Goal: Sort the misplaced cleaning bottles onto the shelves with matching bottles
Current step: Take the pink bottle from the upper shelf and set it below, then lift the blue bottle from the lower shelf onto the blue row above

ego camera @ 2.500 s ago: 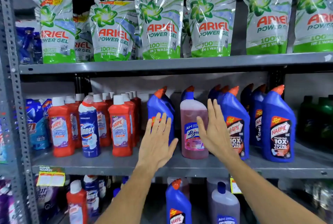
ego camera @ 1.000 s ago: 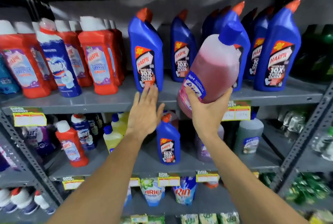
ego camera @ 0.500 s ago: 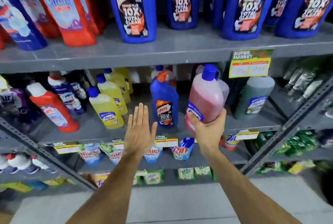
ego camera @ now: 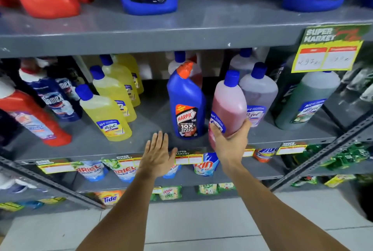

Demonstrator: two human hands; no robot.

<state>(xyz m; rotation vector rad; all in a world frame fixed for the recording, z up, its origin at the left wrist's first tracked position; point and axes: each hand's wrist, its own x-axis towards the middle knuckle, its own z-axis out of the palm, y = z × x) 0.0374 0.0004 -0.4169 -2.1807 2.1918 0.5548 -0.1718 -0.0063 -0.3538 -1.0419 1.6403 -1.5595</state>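
The step in hand appears to be the setting-down of a misplaced bottle among its own kind. The right hand (ego camera: pixel 229 141) is wrapped around the lower body of a pink bottle (ego camera: pixel 228 105), thumb across the front over the label and fingers behind. It holds the bottle at the front edge of the middle shelf (ego camera: pixel 90 148), with the base seemingly just off the shelf floor and the neck leaning slightly away from the person. Whether the base touches the shelf cannot be told, since the hand covers it.

The left hand (ego camera: pixel 159 156) is flat and spread, holding nothing, and hovers at the shelf's front edge just in front of a blue toilet-cleaner bottle (ego camera: pixel 186 105). That blue bottle stands directly left of the pink one and looks out of place here too.

The pink bottle is translucent plastic, nearly full of rose-coloured liquid, with a round blue cap and a small blue label low on its body. Just behind and to its right stands a pale lilac bottle (ego camera: pixel 259 93) of the same shape and cap, and further right a dark green one (ego camera: pixel 308 99).

The next move likely calls for lowering the pink bottle upright into the gap beside the lilac one without knocking the blue bottle, then letting go.
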